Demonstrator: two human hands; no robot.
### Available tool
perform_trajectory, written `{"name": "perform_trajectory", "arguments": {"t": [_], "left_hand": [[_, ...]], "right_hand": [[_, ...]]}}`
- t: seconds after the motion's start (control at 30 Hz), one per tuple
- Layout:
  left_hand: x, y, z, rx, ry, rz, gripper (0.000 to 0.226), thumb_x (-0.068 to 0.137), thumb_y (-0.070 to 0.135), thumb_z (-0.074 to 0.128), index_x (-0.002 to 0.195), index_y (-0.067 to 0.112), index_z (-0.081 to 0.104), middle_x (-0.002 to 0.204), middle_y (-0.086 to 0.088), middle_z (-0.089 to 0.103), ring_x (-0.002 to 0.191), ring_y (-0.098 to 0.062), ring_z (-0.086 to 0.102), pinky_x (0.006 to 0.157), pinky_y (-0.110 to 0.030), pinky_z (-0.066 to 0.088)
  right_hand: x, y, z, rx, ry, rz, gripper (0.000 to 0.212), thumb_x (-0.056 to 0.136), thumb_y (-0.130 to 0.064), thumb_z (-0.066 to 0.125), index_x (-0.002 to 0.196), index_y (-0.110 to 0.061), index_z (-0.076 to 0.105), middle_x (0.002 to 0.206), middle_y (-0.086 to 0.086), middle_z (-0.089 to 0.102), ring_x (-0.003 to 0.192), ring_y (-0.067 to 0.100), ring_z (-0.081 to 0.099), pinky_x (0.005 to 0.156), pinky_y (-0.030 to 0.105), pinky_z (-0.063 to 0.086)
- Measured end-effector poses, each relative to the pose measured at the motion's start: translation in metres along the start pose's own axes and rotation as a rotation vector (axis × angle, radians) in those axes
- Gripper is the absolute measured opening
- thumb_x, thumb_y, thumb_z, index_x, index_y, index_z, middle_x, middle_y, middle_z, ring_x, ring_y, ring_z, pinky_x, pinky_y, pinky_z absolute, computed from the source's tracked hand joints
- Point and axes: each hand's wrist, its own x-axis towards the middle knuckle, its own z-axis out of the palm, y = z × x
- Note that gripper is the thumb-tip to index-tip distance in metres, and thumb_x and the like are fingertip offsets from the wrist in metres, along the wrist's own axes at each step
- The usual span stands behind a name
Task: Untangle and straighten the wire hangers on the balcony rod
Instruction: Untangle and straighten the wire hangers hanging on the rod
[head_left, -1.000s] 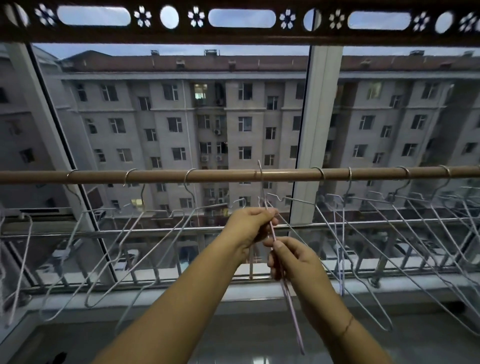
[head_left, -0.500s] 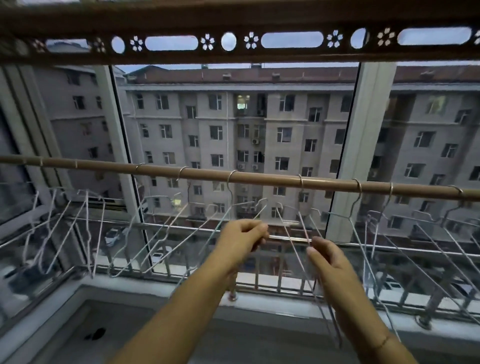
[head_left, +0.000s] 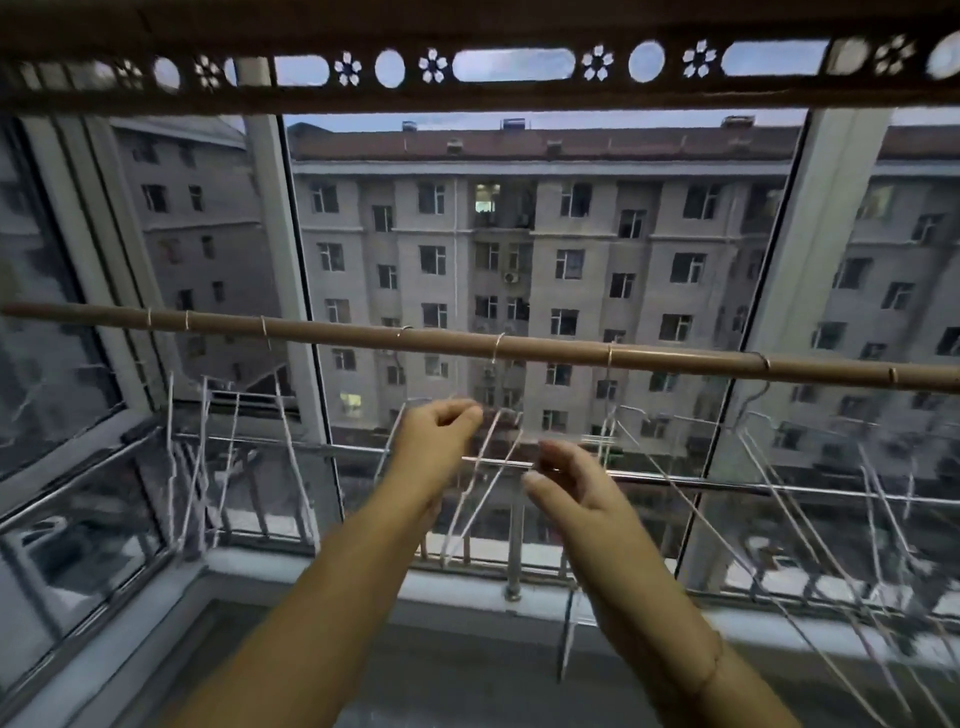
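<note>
**Both hands up at the middle hanger**

Here we are at the balcony window, and both hands are raised just under the rod, which runs across the view, sloping down to the right. The wire hangers are strung along it by their hooks: a tangled bunch on the left, more splayed out on the right, and the middle hanger dangling tilted between the two hands.

The left hand has its fingers curled in tight, pinching that hanger's top wire just below the rod. The right hand sits lower and to the right, fingers loosely bent around the spot where wire and railing cross. The blur is heavy there, so I cannot tell whether it has hold of anything.

Beyond the glass, far off, stands the grey apartment block.
</note>
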Motion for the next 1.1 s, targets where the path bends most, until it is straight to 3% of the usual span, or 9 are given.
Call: {"name": "perform_trajectory", "arguments": {"t": [0.13, 0.27, 0.4, 0.53, 0.67, 0.77, 0.9, 1.0, 1.1], "left_hand": [[0.019, -0.014, -0.016, 0.080, -0.154, -0.100, 0.013, 0.091, 0.025, 0.057, 0.095, 0.023, 0.068, 0.098, 0.003, 0.064, 0.091, -0.012, 0.058, 0.087, -0.034, 0.048], [0.032, -0.021, -0.020, 0.080, -0.298, -0.177, 0.016, 0.090, 0.016, 0.057, 0.077, 0.014, 0.066, 0.068, -0.003, 0.059, 0.060, -0.013, 0.053, 0.050, -0.019, 0.048], [0.042, -0.023, -0.018, -0.040, -0.370, -0.217, 0.017, 0.086, 0.001, 0.058, 0.077, 0.009, 0.069, 0.057, -0.008, 0.054, 0.043, -0.014, 0.047, 0.041, -0.021, 0.043], [0.053, -0.018, -0.012, -0.048, -0.436, -0.196, 0.007, 0.083, 0.012, 0.066, 0.088, 0.008, 0.070, 0.066, -0.006, 0.063, 0.052, -0.014, 0.056, 0.050, -0.025, 0.050], [0.067, -0.009, 0.001, -0.030, -0.328, -0.207, 0.004, 0.082, 0.011, 0.067, 0.086, 0.009, 0.066, 0.070, -0.007, 0.066, 0.050, -0.011, 0.062, 0.050, -0.023, 0.051], [0.072, -0.006, 0.009, -0.018, -0.261, -0.231, 0.010, 0.081, 0.008, 0.068, 0.090, 0.004, 0.066, 0.083, -0.015, 0.068, 0.063, -0.021, 0.060, 0.071, -0.035, 0.057], [0.066, -0.018, 0.013, 0.026, -0.228, -0.236, 0.021, 0.082, 0.000, 0.062, 0.102, -0.002, 0.067, 0.094, -0.020, 0.069, 0.072, -0.025, 0.062, 0.074, -0.034, 0.056], [0.052, -0.031, 0.008, 0.089, -0.257, -0.235, 0.021, 0.086, -0.001, 0.058, 0.104, -0.003, 0.068, 0.078, -0.014, 0.065, 0.062, -0.017, 0.054, 0.055, -0.020, 0.048], [0.039, -0.046, -0.005, 0.234, -0.304, -0.237, 0.020, 0.092, 0.006, 0.053, 0.101, 0.005, 0.071, 0.067, -0.003, 0.057, 0.052, -0.011, 0.038, 0.040, -0.016, 0.033]], "right_hand": [[0.023, 0.016, 0.059, -0.085, 0.151, 0.118, 0.049, 0.087, -0.027, 0.058, 0.132, -0.019, 0.041, 0.125, 0.000, 0.048, 0.108, 0.012, 0.051, 0.084, 0.020, 0.045], [0.034, 0.034, 0.089, -0.133, 0.279, 0.216, 0.032, 0.082, -0.032, 0.063, 0.110, -0.019, 0.055, 0.103, 0.004, 0.061, 0.096, 0.019, 0.058, 0.087, 0.040, 0.051], [0.035, 0.041, 0.095, -0.074, 0.305, 0.157, 0.006, 0.084, -0.016, 0.059, 0.088, -0.015, 0.063, 0.080, 0.010, 0.064, 0.073, 0.017, 0.056, 0.069, 0.034, 0.049], [0.046, 0.039, 0.090, -0.061, 0.372, 0.127, 0.015, 0.088, -0.013, 0.053, 0.080, -0.017, 0.065, 0.067, 0.002, 0.061, 0.063, 0.013, 0.055, 0.059, 0.026, 0.046], [0.064, 0.031, 0.081, -0.113, 0.391, 0.121, 0.023, 0.091, -0.014, 0.049, 0.074, -0.014, 0.065, 0.060, -0.002, 0.058, 0.053, 0.005, 0.051, 0.048, 0.014, 0.038], [0.072, 0.028, 0.078, -0.086, 0.390, 0.132, 0.026, 0.092, -0.017, 0.049, 0.080, -0.003, 0.066, 0.062, 0.003, 0.057, 0.060, 0.016, 0.049, 0.057, 0.028, 0.038], [0.062, 0.038, 0.073, -0.045, 0.384, 0.216, 0.030, 0.094, -0.030, 0.041, 0.074, -0.016, 0.059, 0.066, -0.002, 0.051, 0.062, 0.012, 0.044, 0.056, 0.026, 0.036], [0.048, 0.053, 0.062, -0.080, 0.407, 0.254, 0.023, 0.093, -0.029, 0.042, 0.076, -0.021, 0.057, 0.077, 0.003, 0.056, 0.070, 0.015, 0.050, 0.059, 0.029, 0.042], [0.042, 0.067, 0.049, -0.165, 0.404, 0.322, 0.029, 0.091, -0.022, 0.048, 0.115, -0.008, 0.056, 0.110, 0.019, 0.057, 0.093, 0.024, 0.056, 0.077, 0.035, 0.048]]}}
